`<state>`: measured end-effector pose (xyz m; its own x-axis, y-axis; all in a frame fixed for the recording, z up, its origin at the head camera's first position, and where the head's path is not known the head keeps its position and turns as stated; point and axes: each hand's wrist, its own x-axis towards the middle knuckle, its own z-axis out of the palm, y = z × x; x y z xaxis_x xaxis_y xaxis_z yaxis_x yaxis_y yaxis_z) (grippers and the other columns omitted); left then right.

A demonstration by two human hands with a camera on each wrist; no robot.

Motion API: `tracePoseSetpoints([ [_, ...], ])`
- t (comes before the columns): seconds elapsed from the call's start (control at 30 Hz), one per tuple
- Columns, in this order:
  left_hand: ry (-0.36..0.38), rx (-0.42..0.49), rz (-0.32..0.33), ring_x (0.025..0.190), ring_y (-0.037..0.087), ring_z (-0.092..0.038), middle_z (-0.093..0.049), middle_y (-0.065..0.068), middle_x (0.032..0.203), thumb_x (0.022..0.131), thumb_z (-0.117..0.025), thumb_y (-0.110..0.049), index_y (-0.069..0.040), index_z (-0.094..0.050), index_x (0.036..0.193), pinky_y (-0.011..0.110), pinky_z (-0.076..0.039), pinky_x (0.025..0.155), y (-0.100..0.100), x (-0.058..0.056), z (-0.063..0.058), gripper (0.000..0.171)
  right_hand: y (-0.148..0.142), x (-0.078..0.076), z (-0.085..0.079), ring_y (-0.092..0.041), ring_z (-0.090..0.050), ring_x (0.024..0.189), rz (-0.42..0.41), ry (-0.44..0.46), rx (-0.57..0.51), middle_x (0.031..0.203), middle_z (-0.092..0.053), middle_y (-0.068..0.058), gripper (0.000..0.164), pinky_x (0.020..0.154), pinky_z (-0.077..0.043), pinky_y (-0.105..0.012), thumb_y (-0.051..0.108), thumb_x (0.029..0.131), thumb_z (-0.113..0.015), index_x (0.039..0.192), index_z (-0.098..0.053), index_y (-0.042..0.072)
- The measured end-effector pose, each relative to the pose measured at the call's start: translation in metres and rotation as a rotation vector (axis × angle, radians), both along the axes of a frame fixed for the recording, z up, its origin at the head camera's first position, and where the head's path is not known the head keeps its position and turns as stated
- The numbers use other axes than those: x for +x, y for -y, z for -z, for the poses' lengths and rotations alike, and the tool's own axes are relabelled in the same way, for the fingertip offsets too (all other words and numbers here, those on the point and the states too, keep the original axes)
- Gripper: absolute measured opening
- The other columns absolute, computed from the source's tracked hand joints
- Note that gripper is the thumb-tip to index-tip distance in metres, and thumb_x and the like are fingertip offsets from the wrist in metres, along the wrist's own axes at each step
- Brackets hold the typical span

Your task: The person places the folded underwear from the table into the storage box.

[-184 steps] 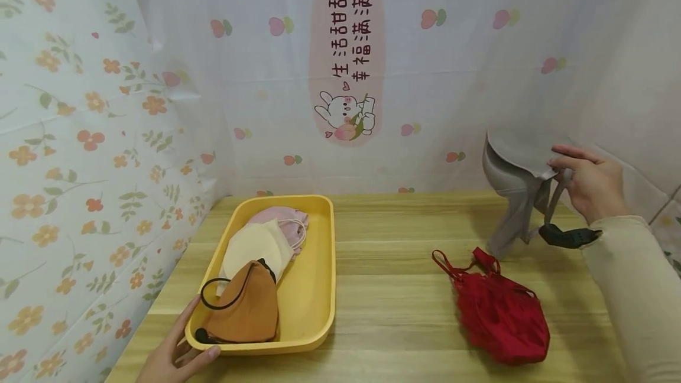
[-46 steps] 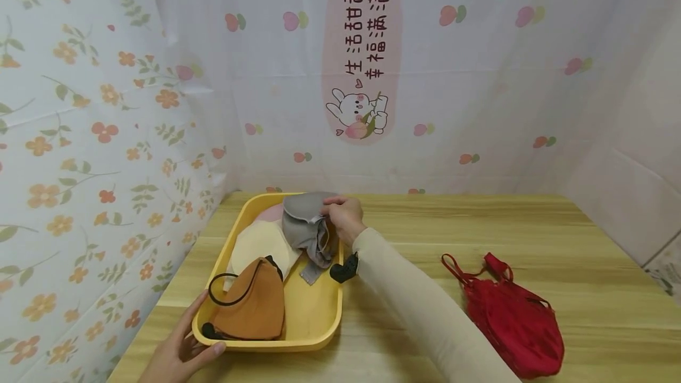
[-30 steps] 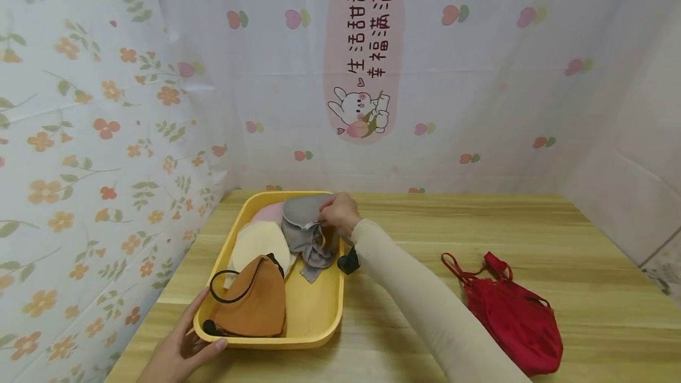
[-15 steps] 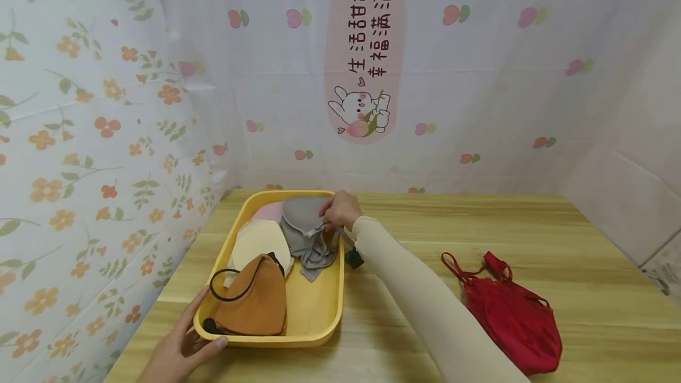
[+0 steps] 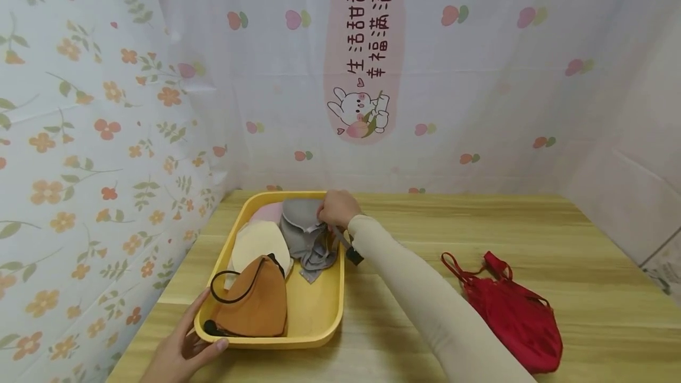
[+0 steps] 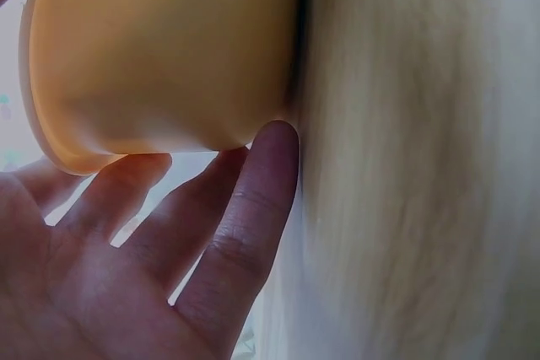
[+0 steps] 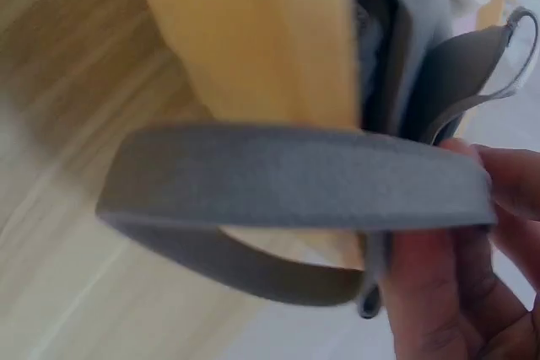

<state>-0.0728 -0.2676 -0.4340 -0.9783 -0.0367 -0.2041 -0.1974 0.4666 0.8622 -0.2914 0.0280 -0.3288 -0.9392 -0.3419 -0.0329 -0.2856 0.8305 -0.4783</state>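
Observation:
My right hand (image 5: 339,210) pinches a grey cloth piece (image 5: 300,226) with a strap, at the back right corner of the yellow tray (image 5: 314,340). A loop of its grey strap (image 7: 295,176) hangs outside the tray wall in the right wrist view. My left hand (image 5: 183,344) holds the tray's front left corner, thumb at the front and fingers along the side. In the left wrist view its fingertips (image 6: 272,145) press the outer wall. Inside the tray lie a brown cloth piece (image 5: 252,303) with a black loop, a cream one (image 5: 260,244) and a pink-purple one (image 5: 268,213).
A red cloth piece (image 5: 513,324) with thin straps lies on the wooden table (image 5: 415,211), right of my right sleeve (image 5: 425,294). Printed cloth walls (image 5: 479,93) stand behind and on the left.
My right hand has carried the grey piece from the right side over into the tray's back right corner. Since then it shifts only slightly there. My left hand keeps its place on the tray.

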Motion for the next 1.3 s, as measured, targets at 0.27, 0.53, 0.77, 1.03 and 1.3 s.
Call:
tracePoseSetpoints([
  [0.27, 0.006, -0.020, 0.007, 0.136, 0.049, -0.049, -0.019, 0.027, 0.165, 0.090, -0.075, -0.035, -0.032, -0.002, 0.163, 0.035, -0.062, 0.094, -0.001, 0.001, -0.004, 0.104, -0.014, -0.004, -0.020, -0.021, -0.071, 0.059, -0.030, -0.025, 0.080, 0.089, -0.080, -0.004, 0.024, 0.048, -0.053, -0.020, 0.020, 0.100, -0.059, 0.108, -0.080, 0.014],
  [0.53, 0.006, 0.001, 0.019, 0.139, 0.050, -0.046, -0.018, 0.027, 0.165, 0.091, -0.075, -0.034, -0.030, 0.001, 0.163, 0.036, -0.061, 0.096, -0.001, 0.000, -0.006, 0.105, -0.048, -0.009, -0.042, -0.022, -0.073, 0.063, -0.024, -0.004, 0.055, 0.091, -0.079, -0.008, 0.027, 0.047, -0.049, -0.019, 0.023, 0.102, -0.058, 0.119, -0.076, 0.013],
  [0.77, 0.030, 0.006, 0.006, 0.139, 0.049, -0.047, -0.020, 0.028, 0.164, 0.090, -0.074, -0.035, -0.027, 0.002, 0.163, 0.035, -0.060, 0.097, -0.002, 0.000, -0.004, 0.106, -0.089, -0.014, -0.051, -0.017, -0.071, 0.061, -0.005, 0.047, 0.024, 0.070, -0.070, -0.004, 0.027, 0.052, -0.055, -0.023, 0.023, 0.101, -0.057, 0.119, -0.076, 0.014],
  [1.03, 0.023, 0.030, 0.012, 0.141, 0.051, -0.042, -0.014, 0.031, 0.165, 0.091, -0.074, -0.035, -0.031, 0.005, 0.163, 0.035, -0.059, 0.099, -0.005, -0.001, 0.005, 0.106, -0.139, -0.014, -0.054, -0.016, -0.071, 0.068, -0.071, 0.142, -0.069, 0.078, -0.071, -0.008, 0.035, 0.060, -0.060, -0.029, 0.017, 0.102, -0.057, 0.136, -0.065, 0.013],
  [1.3, 0.034, 0.046, 0.031, 0.141, 0.050, -0.043, -0.012, 0.029, 0.166, 0.094, -0.070, -0.034, -0.031, 0.006, 0.163, 0.033, -0.060, 0.097, 0.003, -0.003, 0.003, 0.103, -0.175, 0.004, -0.038, -0.013, -0.068, 0.069, -0.079, 0.122, -0.152, 0.085, -0.072, -0.009, 0.036, 0.062, -0.059, -0.025, 0.013, 0.102, -0.058, 0.137, -0.062, 0.010],
])
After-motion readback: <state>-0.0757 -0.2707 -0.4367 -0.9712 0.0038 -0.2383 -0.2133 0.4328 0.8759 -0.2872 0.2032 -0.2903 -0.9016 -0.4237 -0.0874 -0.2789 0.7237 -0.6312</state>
